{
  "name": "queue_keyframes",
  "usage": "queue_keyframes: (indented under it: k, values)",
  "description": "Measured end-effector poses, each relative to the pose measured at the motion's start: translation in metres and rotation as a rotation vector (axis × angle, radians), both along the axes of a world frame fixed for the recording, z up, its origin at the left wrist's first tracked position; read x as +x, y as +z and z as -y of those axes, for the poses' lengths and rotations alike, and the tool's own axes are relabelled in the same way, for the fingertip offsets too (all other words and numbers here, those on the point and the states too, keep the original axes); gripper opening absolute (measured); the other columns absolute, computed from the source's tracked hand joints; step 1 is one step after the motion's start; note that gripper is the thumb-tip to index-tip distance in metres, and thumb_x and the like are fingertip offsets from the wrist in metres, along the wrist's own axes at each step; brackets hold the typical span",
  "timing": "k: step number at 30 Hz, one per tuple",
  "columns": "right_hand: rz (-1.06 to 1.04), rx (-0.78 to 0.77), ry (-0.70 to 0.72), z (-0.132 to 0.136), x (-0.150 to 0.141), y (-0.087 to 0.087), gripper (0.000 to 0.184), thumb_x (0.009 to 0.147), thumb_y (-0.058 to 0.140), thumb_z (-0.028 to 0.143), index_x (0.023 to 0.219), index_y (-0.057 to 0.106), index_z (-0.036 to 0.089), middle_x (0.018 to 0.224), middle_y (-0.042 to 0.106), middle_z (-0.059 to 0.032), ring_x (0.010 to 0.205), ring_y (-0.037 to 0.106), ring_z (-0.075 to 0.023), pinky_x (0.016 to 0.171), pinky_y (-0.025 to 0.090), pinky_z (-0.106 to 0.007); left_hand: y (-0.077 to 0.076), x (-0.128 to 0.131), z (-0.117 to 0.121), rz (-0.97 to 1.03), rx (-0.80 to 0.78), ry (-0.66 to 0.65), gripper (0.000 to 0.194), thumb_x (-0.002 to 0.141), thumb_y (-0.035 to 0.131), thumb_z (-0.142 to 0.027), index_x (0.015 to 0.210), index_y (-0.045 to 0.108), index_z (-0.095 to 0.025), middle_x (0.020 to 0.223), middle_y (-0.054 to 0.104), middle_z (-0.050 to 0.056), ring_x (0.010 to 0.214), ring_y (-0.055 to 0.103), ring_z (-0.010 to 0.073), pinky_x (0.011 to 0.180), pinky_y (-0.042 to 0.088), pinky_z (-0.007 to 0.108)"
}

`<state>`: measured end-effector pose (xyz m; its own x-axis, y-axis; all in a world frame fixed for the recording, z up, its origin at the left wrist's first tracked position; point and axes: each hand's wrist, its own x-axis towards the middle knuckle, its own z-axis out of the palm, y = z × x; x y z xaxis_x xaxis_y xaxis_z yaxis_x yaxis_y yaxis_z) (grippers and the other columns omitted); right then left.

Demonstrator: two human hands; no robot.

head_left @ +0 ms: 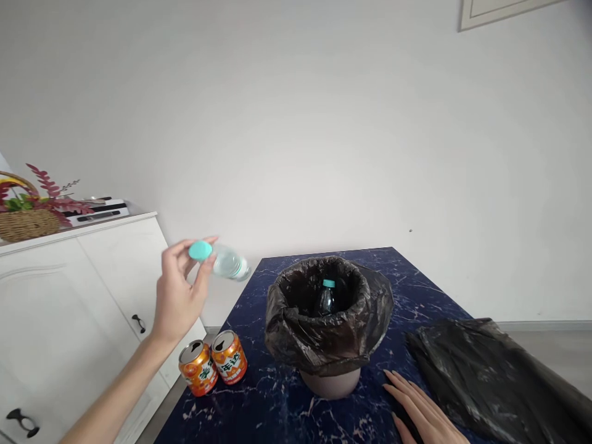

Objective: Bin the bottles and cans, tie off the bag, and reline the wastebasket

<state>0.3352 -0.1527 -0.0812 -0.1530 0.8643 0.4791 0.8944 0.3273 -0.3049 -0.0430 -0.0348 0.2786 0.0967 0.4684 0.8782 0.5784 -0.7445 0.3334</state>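
The left hand (178, 293) pinches a small clear bottle (224, 261) by its teal cap, up left of the bin (329, 327). With so light a grip it could slip and knock the two orange cans (213, 362) just below. The bag-lined bin already holds one capped bottle (327, 298). The right hand (423, 410) lies flat and open beside it, touching a loose black bag (499, 376).

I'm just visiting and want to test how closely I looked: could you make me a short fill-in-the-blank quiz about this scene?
1. The left hand holds a clear bottle with a ____ cap.
2. The bin is lined with a ____ bag.
3. Beside the bin stand ____ orange cans.
4. The right hand rests flat on the dark ____ table.

Missing words: turquoise; black; two; blue
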Motion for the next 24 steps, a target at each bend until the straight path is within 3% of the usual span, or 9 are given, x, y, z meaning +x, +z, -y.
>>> queue_keyframes:
  k: [2, 4, 7, 11, 18, 24]
  values:
    - [-0.010, -0.027, -0.005, 0.002, -0.003, 0.009, 0.049, 0.106, 0.054, 0.045, 0.154, 0.056, 0.037, 0.158, 0.050, 0.0009, 0.137, 0.059, -0.0312, 0.101, 0.063, -0.036, 0.024, 0.032, 0.016, 0.064, 0.075, -0.187, 0.036, 0.101, 0.068, -0.039, 0.125, 0.047, -0.023, 0.129, 0.074, 0.015, 0.125, 0.070, 0.0257, 0.111, 0.053, 0.049]
    - [-0.014, -0.043, -0.011, 0.003, -0.005, 0.016, 0.047, 0.107, 0.051, 0.046, 0.152, 0.058, 0.035, 0.158, 0.051, -0.0005, 0.137, 0.059, -0.0317, 0.101, 0.063, -0.037, 0.040, 0.060, 0.026, 0.033, 0.052, -0.275, 0.031, 0.100, 0.069, -0.036, 0.124, 0.054, -0.022, 0.124, 0.076, 0.012, 0.121, 0.072, 0.0251, 0.109, 0.056, 0.048]
    - [-0.030, -0.054, -0.021, 0.006, -0.007, 0.023, 0.046, 0.107, 0.051, 0.047, 0.150, 0.061, 0.033, 0.158, 0.051, -0.0013, 0.138, 0.058, -0.0322, 0.105, 0.061, -0.040, 0.047, 0.093, 0.024, -0.073, -0.105, -0.377, 0.030, 0.100, 0.069, -0.039, 0.124, 0.059, -0.023, 0.123, 0.076, 0.010, 0.121, 0.072, 0.0256, 0.109, 0.058, 0.046]
    - [-0.068, -0.063, -0.027, 0.009, -0.009, 0.029, 0.044, 0.107, 0.051, 0.046, 0.147, 0.064, 0.032, 0.159, 0.052, -0.0023, 0.141, 0.056, -0.0326, 0.109, 0.058, -0.043, 0.036, 0.123, 0.000, -0.252, -0.306, -0.408, 0.033, 0.099, 0.068, -0.045, 0.123, 0.060, -0.023, 0.126, 0.076, 0.010, 0.121, 0.072, 0.0258, 0.110, 0.057, 0.045]
    - [-0.122, -0.078, -0.023, 0.011, -0.010, 0.035, 0.043, 0.108, 0.049, 0.043, 0.145, 0.064, 0.030, 0.159, 0.052, -0.0037, 0.145, 0.051, -0.0320, 0.115, 0.053, -0.047, 0.008, 0.146, -0.045, -0.555, -0.577, -0.239, 0.045, 0.097, 0.060, -0.053, 0.130, 0.061, -0.022, 0.131, 0.073, 0.013, 0.115, 0.072, 0.0276, 0.097, 0.057, 0.044]
    - [-0.139, -0.127, -0.028, 0.015, -0.010, 0.044, 0.043, 0.108, 0.048, 0.042, 0.146, 0.064, 0.029, 0.160, 0.052, -0.0042, 0.147, 0.049, -0.0326, 0.116, 0.052, -0.049, -0.016, 0.150, -0.068, -0.704, -0.553, -0.140, 0.048, 0.101, 0.048, -0.056, 0.131, 0.061, -0.021, 0.110, 0.079, 0.011, 0.097, 0.074, 0.0272, 0.082, 0.055, 0.037]
